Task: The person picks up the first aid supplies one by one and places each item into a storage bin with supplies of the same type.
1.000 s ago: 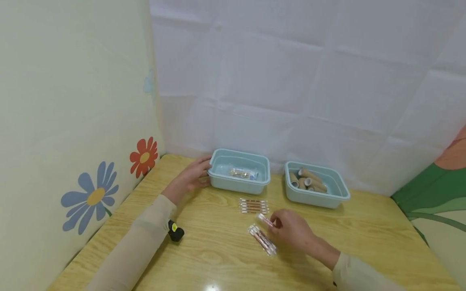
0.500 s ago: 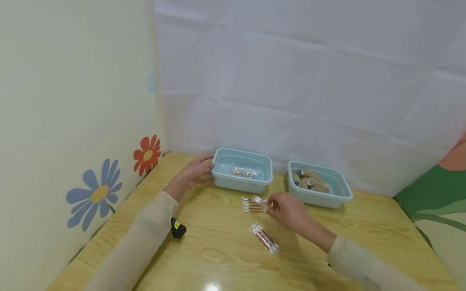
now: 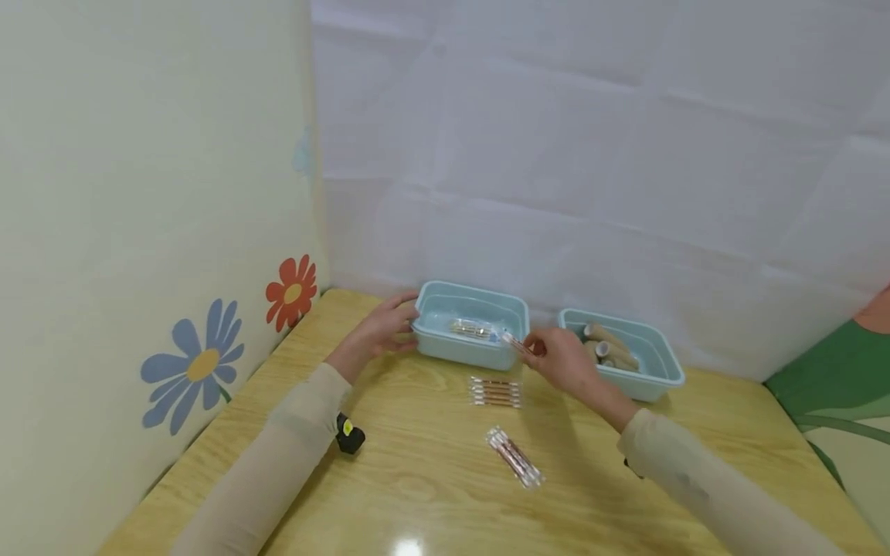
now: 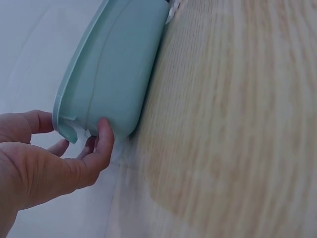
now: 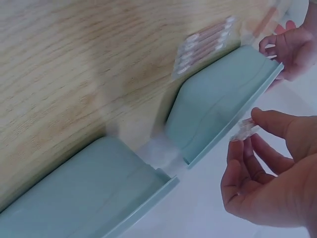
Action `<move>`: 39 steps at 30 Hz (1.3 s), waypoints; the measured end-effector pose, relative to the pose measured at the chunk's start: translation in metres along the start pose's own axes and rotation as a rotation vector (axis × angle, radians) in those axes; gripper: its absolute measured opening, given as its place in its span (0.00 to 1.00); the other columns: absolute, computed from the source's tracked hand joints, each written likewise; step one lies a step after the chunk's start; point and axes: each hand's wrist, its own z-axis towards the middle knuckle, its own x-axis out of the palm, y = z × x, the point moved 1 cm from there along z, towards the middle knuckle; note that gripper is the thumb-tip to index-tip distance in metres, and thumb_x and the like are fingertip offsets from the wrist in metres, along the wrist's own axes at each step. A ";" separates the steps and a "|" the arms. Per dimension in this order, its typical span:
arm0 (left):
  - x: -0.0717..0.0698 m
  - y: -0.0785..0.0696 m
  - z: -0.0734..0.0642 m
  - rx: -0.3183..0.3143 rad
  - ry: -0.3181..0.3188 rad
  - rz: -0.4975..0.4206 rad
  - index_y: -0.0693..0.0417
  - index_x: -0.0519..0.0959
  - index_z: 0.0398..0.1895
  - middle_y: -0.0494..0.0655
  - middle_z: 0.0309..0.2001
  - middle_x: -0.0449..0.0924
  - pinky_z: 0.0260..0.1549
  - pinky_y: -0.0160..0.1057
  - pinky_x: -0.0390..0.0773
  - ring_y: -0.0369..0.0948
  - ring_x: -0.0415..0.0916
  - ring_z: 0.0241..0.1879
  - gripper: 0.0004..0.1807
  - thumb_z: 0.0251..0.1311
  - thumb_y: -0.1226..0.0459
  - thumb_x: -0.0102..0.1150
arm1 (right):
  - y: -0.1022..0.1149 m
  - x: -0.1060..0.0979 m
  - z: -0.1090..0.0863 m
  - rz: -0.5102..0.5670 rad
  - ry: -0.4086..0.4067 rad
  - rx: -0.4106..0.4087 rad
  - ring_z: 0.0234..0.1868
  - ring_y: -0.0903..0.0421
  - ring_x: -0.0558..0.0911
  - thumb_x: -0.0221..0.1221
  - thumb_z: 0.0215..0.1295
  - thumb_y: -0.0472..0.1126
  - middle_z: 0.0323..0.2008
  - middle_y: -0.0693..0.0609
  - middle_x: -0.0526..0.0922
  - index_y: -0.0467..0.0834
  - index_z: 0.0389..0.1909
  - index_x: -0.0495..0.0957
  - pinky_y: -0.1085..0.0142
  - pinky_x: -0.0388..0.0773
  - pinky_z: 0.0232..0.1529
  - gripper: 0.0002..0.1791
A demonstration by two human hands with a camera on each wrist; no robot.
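My right hand (image 3: 563,357) pinches a small clear-wrapped packet of iodine cotton swabs (image 3: 516,342) between thumb and fingers. The packet is above the near right rim of the left light-blue plastic bin (image 3: 462,350). At that bin's left end, my left hand (image 4: 59,161) holds the rim and outer wall with bent fingers. Inside the bin lies a clear packet of yellowish swabs (image 3: 473,330). On the table before it, a flat row of brown swabs (image 3: 495,392) lies crosswise, and a slanted bundle of wrapped swabs (image 3: 514,457) lies nearer.
A second light-blue bin (image 3: 660,386) stands to the right, holding several cardboard tubes (image 3: 612,344); my right forearm passes in front of it. A white sheet (image 3: 556,154) hangs behind the wooden table (image 3: 417,463). A flower-painted wall (image 3: 174,193) bounds the left side.
My right hand has carried the pinched swab packet away from the bundle, over the row of swabs and up to the left bin's rim. My left hand has stayed at the bin.
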 end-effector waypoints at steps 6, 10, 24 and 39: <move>0.004 -0.001 -0.001 -0.004 0.003 -0.014 0.49 0.59 0.79 0.64 0.64 0.66 0.46 0.50 0.80 0.50 0.71 0.51 0.33 0.71 0.67 0.49 | -0.006 0.000 0.012 0.119 0.033 0.027 0.33 0.57 0.80 0.68 0.67 0.41 0.33 0.54 0.83 0.39 0.43 0.86 0.58 0.80 0.36 0.10; 0.010 0.001 -0.001 -0.007 0.015 -0.005 0.49 0.59 0.79 0.65 0.65 0.65 0.45 0.50 0.80 0.50 0.71 0.51 0.33 0.71 0.67 0.48 | -0.011 0.002 0.016 0.196 0.049 0.055 0.33 0.56 0.80 0.67 0.68 0.39 0.33 0.54 0.83 0.38 0.43 0.86 0.58 0.79 0.36 0.08; 0.011 0.002 -0.005 -0.006 0.020 -0.009 0.49 0.58 0.80 0.65 0.67 0.64 0.46 0.51 0.80 0.51 0.71 0.52 0.33 0.72 0.66 0.48 | -0.008 0.006 0.046 0.229 0.077 0.081 0.36 0.54 0.81 0.64 0.71 0.42 0.34 0.51 0.84 0.38 0.44 0.85 0.57 0.80 0.38 0.10; 0.011 0.003 -0.009 0.008 0.027 -0.002 0.49 0.58 0.80 0.66 0.69 0.63 0.52 0.56 0.78 0.53 0.72 0.55 0.33 0.72 0.66 0.49 | 0.002 0.031 0.064 0.203 0.152 0.047 0.40 0.52 0.83 0.64 0.70 0.38 0.39 0.47 0.85 0.36 0.47 0.84 0.59 0.82 0.43 0.10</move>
